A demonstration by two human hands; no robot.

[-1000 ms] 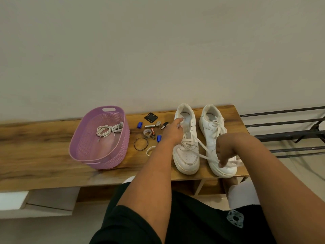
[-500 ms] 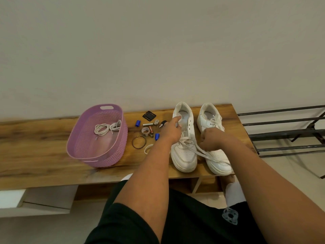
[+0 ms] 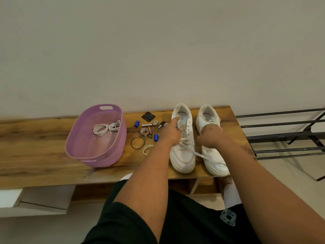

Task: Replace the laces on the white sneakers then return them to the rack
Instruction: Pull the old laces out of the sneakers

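Unlacing under way on the left sneaker (image 3: 183, 147), standing on the table (image 3: 35, 155) just right of the purple basket (image 3: 95, 136). Left hand (image 3: 171, 133) steadying its collar, fingers partly straight, grip unclear. Right hand (image 3: 209, 136), curled, pulled back from a second ago toward the eyelets, old lace (image 3: 197, 153) trailing loose. Spare laces (image 3: 105, 128) waiting inside the basket; rack (image 3: 281, 134) further right.

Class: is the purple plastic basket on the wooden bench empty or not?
Not empty. The purple plastic basket holds coiled white laces on its floor.
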